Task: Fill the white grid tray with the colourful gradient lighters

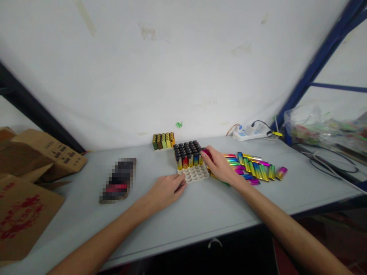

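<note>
Slants forearms point(111, 233) inward, pinching the tray point(196, 173) by its near left corner with left fingers point(178, 179), gripping a magenta lighter point(205, 152) in right fingers point(207, 159).

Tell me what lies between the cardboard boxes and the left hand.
In the head view, a dark, pixelated item lies there on the grey table, apart from the boxes and the left hand.

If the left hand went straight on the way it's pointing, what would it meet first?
Likely the near-left corner of the white tray, right at the left hand; whether they touch is hard to judge.
</note>
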A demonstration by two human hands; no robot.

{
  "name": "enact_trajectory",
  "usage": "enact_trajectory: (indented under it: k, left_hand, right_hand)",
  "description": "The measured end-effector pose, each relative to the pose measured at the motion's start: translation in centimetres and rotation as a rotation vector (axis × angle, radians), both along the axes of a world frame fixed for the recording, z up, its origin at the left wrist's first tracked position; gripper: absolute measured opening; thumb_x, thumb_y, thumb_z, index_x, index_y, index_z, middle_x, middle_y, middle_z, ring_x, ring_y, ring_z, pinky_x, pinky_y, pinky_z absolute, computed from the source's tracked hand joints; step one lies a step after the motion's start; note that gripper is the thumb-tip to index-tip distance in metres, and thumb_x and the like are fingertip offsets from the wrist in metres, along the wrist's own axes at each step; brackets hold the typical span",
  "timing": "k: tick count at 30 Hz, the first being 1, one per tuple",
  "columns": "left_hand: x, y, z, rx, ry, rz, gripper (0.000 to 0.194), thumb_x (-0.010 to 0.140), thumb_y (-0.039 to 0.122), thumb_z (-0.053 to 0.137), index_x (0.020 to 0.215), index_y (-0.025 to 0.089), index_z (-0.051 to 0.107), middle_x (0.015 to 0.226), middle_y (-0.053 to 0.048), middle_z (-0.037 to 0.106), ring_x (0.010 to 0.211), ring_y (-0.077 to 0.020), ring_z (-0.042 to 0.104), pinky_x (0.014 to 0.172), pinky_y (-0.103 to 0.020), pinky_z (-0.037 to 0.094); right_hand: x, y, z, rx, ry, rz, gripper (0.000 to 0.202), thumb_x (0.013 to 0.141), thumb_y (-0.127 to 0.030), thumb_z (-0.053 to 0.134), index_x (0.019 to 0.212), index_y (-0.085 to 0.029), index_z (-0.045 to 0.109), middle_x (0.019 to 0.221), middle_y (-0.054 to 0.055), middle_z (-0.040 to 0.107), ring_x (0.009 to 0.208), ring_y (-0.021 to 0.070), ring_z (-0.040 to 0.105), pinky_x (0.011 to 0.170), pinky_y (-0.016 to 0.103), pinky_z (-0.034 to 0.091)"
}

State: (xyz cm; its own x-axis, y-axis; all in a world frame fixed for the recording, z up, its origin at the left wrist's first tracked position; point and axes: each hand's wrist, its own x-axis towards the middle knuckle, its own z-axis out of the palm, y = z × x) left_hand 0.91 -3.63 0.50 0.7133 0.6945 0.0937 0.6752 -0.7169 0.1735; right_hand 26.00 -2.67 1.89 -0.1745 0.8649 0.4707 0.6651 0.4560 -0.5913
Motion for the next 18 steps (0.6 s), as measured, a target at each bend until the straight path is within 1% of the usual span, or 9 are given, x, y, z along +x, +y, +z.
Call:
enact_trajectory:
  k: [2,4,6,8,10,14,16,18]
  left_hand:
    - [-0.1,-0.1,0.0,0.006,-0.019,-0.014,0.016,0.104,0.027,0.047,0.094,0.022,0.058,0.083,-0.001,0.067,0.071,-0.0169,0.063,0.069,-0.026,0.046]
    - [-0.2,-0.1,-0.1,0.016,-0.035,-0.015,0.014,0.103,0.025,0.049,0.093,0.021,0.059,0.086,-0.001,0.067,0.075,-0.0170,0.064,0.072,-0.026,0.048]
    - [-0.2,-0.3,-0.3,0.032,-0.043,-0.006,0.012,0.102,0.023,0.052,0.094,0.020,0.061,0.089,-0.002,0.067,0.079,-0.0175,0.066,0.075,-0.027,0.050]
    - [-0.2,-0.4,-0.5,0.048,-0.051,0.006,0.011,0.101,0.022,0.054,0.094,0.020,0.062,0.090,-0.003,0.067,0.081,-0.0177,0.067,0.077,-0.027,0.052]
    - [-0.1,-0.6,-0.8,0.059,-0.065,0.021,0.012,0.102,0.021,0.054,0.095,0.019,0.064,0.091,-0.003,0.068,0.082,-0.0176,0.068,0.079,-0.027,0.053]
    - [0.2,-0.8,-1.1,0.063,-0.080,0.062,0.012,0.102,0.021,0.056,0.098,0.018,0.067,0.096,-0.004,0.071,0.086,-0.0193,0.070,0.081,-0.030,0.055]
    - [0.2,-0.9,-1.1,0.062,-0.073,0.078,0.012,0.102,0.021,0.057,0.100,0.018,0.068,0.098,-0.005,0.072,0.087,-0.0203,0.071,0.081,-0.031,0.056]
    - [0.3,-1.0,-1.1,0.059,-0.063,0.082,0.012,0.102,0.021,0.057,0.101,0.017,0.068,0.099,-0.005,0.072,0.089,-0.0212,0.072,0.082,-0.032,0.057]
  right_hand:
    - [0.0,-0.2,0.3,0.089,-0.076,0.045,0.033,0.108,-0.045,0.039,0.096,-0.021,0.058,0.098,0.009,0.063,0.091,0.0216,0.060,0.084,0.032,0.046]
    - [0.0,-0.5,0.7,0.142,-0.145,0.057,0.034,0.108,-0.045,0.042,0.094,-0.020,0.061,0.100,0.011,0.062,0.093,0.0221,0.060,0.086,0.033,0.046]
    - [-0.1,-0.7,1.0,0.122,-0.179,0.060,0.034,0.107,-0.045,0.044,0.092,-0.020,0.062,0.091,0.008,0.062,0.082,0.0200,0.059,0.079,0.031,0.045]
    - [-0.4,-0.7,1.3,0.063,-0.176,0.073,0.033,0.107,-0.044,0.047,0.089,-0.020,0.061,0.079,0.003,0.062,0.070,0.0172,0.057,0.069,0.028,0.041]
    - [-0.9,-0.4,1.3,0.028,-0.176,0.112,0.032,0.106,-0.043,0.052,0.086,-0.020,0.060,0.074,0.001,0.062,0.064,0.0155,0.055,0.063,0.027,0.037]
    - [-2.3,0.5,1.1,0.030,-0.246,0.234,0.029,0.105,-0.039,0.055,0.086,-0.018,0.061,0.075,0.002,0.065,0.067,0.0156,0.058,0.064,0.026,0.036]
    - [-3.0,1.0,1.0,0.026,-0.284,0.281,0.026,0.105,-0.037,0.055,0.089,-0.017,0.062,0.081,0.004,0.069,0.072,0.0168,0.061,0.067,0.026,0.037]
    - [-3.5,1.3,0.8,0.014,-0.326,0.301,0.023,0.105,-0.034,0.055,0.093,-0.016,0.064,0.086,0.007,0.071,0.077,0.0181,0.064,0.071,0.027,0.039]
